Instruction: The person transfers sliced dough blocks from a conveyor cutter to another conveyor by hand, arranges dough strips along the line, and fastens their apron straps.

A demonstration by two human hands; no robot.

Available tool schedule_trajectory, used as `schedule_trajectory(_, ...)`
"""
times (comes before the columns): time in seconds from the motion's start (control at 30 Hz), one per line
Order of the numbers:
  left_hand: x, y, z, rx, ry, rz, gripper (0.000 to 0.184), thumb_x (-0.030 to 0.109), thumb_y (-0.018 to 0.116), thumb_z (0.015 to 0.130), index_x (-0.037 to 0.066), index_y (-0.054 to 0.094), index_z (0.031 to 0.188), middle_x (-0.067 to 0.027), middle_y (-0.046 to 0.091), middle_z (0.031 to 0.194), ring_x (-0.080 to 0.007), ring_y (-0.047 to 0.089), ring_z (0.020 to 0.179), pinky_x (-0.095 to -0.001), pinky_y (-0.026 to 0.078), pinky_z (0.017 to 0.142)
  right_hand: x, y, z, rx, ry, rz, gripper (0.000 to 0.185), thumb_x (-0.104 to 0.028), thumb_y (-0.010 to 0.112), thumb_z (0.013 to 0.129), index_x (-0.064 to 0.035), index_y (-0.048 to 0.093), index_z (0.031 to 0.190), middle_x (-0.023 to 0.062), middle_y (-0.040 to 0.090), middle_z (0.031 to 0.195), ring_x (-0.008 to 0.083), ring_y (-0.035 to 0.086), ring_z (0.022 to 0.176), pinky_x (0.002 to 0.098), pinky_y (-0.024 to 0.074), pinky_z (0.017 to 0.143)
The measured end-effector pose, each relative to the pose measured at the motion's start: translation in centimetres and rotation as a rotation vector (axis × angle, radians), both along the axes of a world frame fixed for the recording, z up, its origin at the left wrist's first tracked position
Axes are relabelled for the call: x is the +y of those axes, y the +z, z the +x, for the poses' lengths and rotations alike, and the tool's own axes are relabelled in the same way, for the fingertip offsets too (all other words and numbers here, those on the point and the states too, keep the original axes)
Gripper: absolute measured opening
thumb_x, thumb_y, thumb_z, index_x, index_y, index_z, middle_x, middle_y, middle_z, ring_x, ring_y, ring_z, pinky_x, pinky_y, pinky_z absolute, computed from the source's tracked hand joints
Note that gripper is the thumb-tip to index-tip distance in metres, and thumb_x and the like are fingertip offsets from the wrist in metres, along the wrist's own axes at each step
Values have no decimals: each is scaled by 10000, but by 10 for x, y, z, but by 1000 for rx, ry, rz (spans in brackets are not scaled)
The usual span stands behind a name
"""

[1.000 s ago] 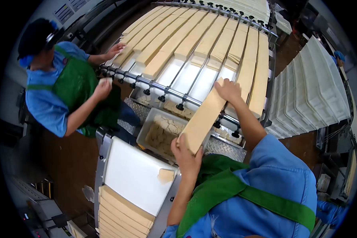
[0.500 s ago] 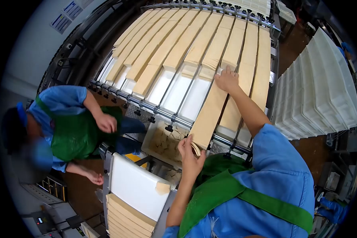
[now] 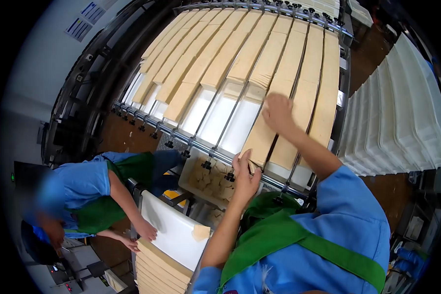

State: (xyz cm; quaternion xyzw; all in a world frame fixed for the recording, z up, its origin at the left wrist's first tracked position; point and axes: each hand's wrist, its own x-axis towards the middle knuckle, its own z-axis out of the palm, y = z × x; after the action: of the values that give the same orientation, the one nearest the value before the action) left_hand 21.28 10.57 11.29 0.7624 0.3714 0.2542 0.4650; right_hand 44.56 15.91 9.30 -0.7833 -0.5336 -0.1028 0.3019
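A long stack of pale dough sheets [image 3: 261, 139] lies in a lane between metal rods on the white conveyor [image 3: 235, 128]. My left hand [image 3: 246, 172] holds its near end, fingers curled round the layered edge above the front rail. My right hand [image 3: 278, 111] is on or just over the stack's far part, slightly blurred, its fingers bent; whether it grips anything cannot be made out. More long dough stacks [image 3: 183, 100] fill the neighbouring lanes side by side.
A bin of dough scraps [image 3: 183, 182] sits below the front rail. At lower left, a co-worker's hands [image 3: 144, 229] touch dough strips [image 3: 164, 269] on a second white belt [image 3: 169, 225]. Stacked white trays [image 3: 392, 117] stand at right.
The long stack has gone from hanging over the front rail to lying in its lane, pushed forward by my hands. The co-worker has moved from the conveyor's side down to the second belt.
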Motion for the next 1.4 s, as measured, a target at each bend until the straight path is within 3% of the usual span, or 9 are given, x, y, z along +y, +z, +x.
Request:
schedule_trajectory(0.17,-7,-12,-14,-28,106,103,567,24,528,797,8,370,1341,-233,357,1309,-374,364,1232,-405,291,1062,-71,27,-85,235,745,65,191,-100,660,656,-119,607,838,110,525,1212,297,460,1133,473,297,901)
schedule_trajectory(0.37,-25,-18,-64,-96,547,88,552,-12,462,727,23,429,1276,-216,424,1247,-387,432,1168,-406,337,1031,-84,15,-106,-37,544,-185,211,-192,644,719,-198,702,922,86,458,1373,296,400,1247,507,251,973)
schedule_trajectory(0.6,-55,-22,-131,-43,777,27,623,-13,553,744,79,387,1338,-254,243,1372,-417,317,1264,-409,284,1064,-64,-9,-107,-143,432,-426,143,-162,578,843,-206,698,906,53,359,1473,318,316,1341,600,173,1059)
schedule_trajectory(0.73,-84,-26,-180,-221,953,-18,497,-58,512,787,70,439,1262,-140,355,1262,-227,488,1046,-305,457,822,-50,-29,-107,-217,366,-385,156,-123,656,788,-201,679,922,21,382,1462,261,333,1342,628,202,1030)
schedule_trajectory(0.87,-128,-35,-247,-245,1202,38,446,-120,465,802,63,471,1209,-98,434,1190,-184,560,980,-270,470,799,-55,-18,-117,-261,324,-343,167,-131,622,801,-198,685,939,26,435,1416,241,385,1300,604,226,1016)
schedule_trajectory(0.93,-155,-48,-295,59,1405,229,424,-57,535,792,55,485,1197,-117,464,1185,-227,508,1055,-311,461,819,-51,-12,-135,-262,306,-287,175,-122,603,803,-184,686,944,38,482,1377,243,431,1266,568,249,1018)
schedule_trajectory(1.0,-188,-68,-353,426,1602,222,510,109,643,772,-17,439,1223,-211,457,1196,-344,421,1125,-438,339,964,-46,-13,-154,39,646,-186,198,-96,552,799,-144,679,943,66,580,1254,262,521,1164,465,297,1007)
schedule_trajectory(1.1,-232,-106,-424,667,1921,-134,746,178,729,723,-52,321,1304,-301,383,1236,-436,323,1191,-490,295,1006,-53,8,-233,88,908,-70,181,-81,547,795,-112,665,928,76,612,1177,253,547,1127,419,308,997)
schedule_trajectory(1.4,-240,-102,-484,376,1834,-354,821,124,800,644,-78,298,1261,-294,331,1215,-452,397,1117,-450,391,964,-80,7,-468,263,1441,-167,159,-38,578,770,-95,661,894,76,649,1055,247,569,1041,400,330,938)
